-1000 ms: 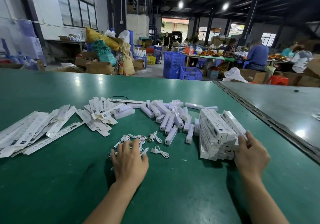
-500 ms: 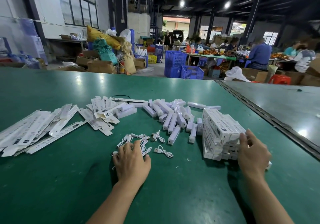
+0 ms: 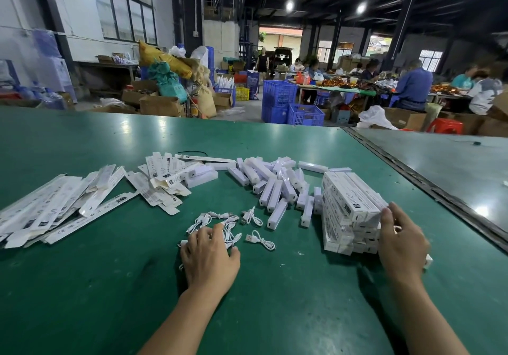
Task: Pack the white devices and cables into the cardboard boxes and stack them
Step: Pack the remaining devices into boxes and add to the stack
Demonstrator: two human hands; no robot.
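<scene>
- Step in hand, as I judge it: squaring up the stack of filled boxes (image 3: 349, 203) while reaching for a cable for the next pack.
- The right hand (image 3: 401, 244) is set against the near ends of the stack, at its right corner. Its fingers (image 3: 400, 218) are fairly straight and pressing on the box ends, gripping nothing. The forearm runs in from the bottom right.
- The left hand (image 3: 209, 258) lies palm down on the loose pile of cables (image 3: 250, 216) near the middle of the worktop (image 3: 275, 313). Its fingers are spread and a little bent over the tangle. Whether a fingertip has already hooked one cable is hidden under the hand, so I cannot tell.
- The white devices (image 3: 275, 192) lie in a jumbled heap just beyond the cables and just left of the stack. Some touch its left side.
- The flat unfolded cartons (image 3: 68, 206) fan out well to the left, apart from both hands.
- The next move likely calls for freeing a single cable from the knot without dragging its neighbours, then taking one device and one flat carton.
- The stack leans on several uneven layers, so the right hand should ease off gently.
</scene>
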